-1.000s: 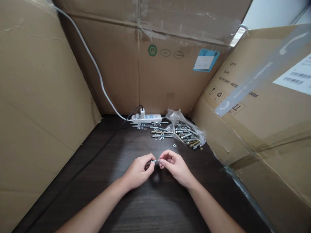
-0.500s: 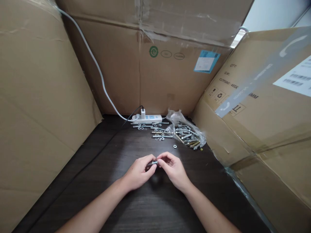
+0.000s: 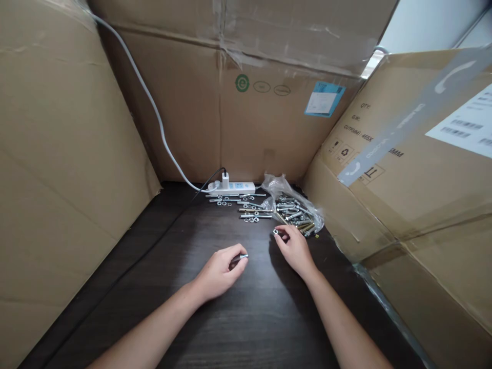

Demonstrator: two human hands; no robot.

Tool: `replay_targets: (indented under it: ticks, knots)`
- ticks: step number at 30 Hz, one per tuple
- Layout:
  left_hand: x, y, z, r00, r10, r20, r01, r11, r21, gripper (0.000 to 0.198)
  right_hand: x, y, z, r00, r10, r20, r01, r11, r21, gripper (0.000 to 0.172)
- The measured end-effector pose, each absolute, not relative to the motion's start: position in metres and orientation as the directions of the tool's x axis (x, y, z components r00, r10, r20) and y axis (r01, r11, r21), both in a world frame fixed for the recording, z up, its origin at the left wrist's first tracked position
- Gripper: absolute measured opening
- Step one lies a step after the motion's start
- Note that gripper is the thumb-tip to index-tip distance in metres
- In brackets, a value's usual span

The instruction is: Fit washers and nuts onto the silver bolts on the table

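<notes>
My left hand is closed around a metal bolt, whose silvery end pokes out between thumb and forefinger. The rest of the bolt is mostly covered by the fingers. Over to the right, my right hand has its thumb and forefinger on either side of a small hex nut, pinching it at the table surface. Just behind that hand lies a pile of bolts, spilling from a clear plastic bag.
A white power strip with a plugged-in charger sits against the back cardboard wall. Long threaded rods, nuts and washers lie in front of it. A black cable crosses the dark table at left. Cardboard walls stand on both sides.
My right hand has left the bolt's end and moved right and away from me to the loose nut, taking hold of it. My left hand stays in place with the bolt.
</notes>
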State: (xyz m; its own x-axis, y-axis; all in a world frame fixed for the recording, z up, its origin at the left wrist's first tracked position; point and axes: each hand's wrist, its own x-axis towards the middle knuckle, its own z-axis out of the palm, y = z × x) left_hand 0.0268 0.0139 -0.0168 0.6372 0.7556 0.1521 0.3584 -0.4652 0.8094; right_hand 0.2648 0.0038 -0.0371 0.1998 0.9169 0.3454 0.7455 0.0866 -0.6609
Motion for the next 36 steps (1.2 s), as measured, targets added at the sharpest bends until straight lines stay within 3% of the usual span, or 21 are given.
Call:
replay_targets:
  ticks: [6,10,12,15,18,21,29,36]
  knots:
    - [0.027,0.013,-0.015,0.644,0.750,0.153,0.359,-0.473,0.805,0.018,0.275,0.012,-0.050,0.146,0.940,0.309,0.852,0.039,-0.522,0.024]
    - [0.027,0.012,-0.013,0.648,0.745,0.159,0.346,-0.474,0.810,0.017,0.268,0.009,-0.044,0.184,0.935,0.304,0.806,0.034,-0.591,0.021]
    - [0.027,0.012,-0.013,0.648,0.745,0.161,0.343,-0.474,0.811,0.018,0.261,0.007,-0.039,0.219,0.943,0.251,0.659,0.047,-0.751,0.023]
    - [0.027,0.013,-0.014,0.649,0.744,0.160,0.347,-0.477,0.808,0.019,0.245,0.000,-0.028,0.179,0.984,0.025,0.181,-0.008,-0.983,0.028]
    - [0.027,0.014,-0.016,0.642,0.749,0.164,0.350,-0.477,0.806,0.020,0.227,-0.008,-0.018,0.034,0.990,-0.136,-0.271,-0.122,-0.955,0.028]
    - [0.027,0.015,-0.019,0.625,0.761,0.173,0.348,-0.470,0.811,0.021,0.214,-0.014,-0.012,-0.068,0.980,-0.186,-0.422,-0.197,-0.885,0.024]
    - [0.026,0.015,-0.020,0.618,0.760,0.200,0.309,-0.469,0.827,0.022,0.205,-0.020,-0.015,-0.163,0.966,-0.199,-0.379,-0.248,-0.892,0.025]
    - [0.026,0.015,-0.020,0.617,0.761,0.200,0.317,-0.474,0.822,0.024,0.198,-0.024,-0.011,-0.112,0.990,-0.082,-0.141,-0.098,-0.985,0.026]
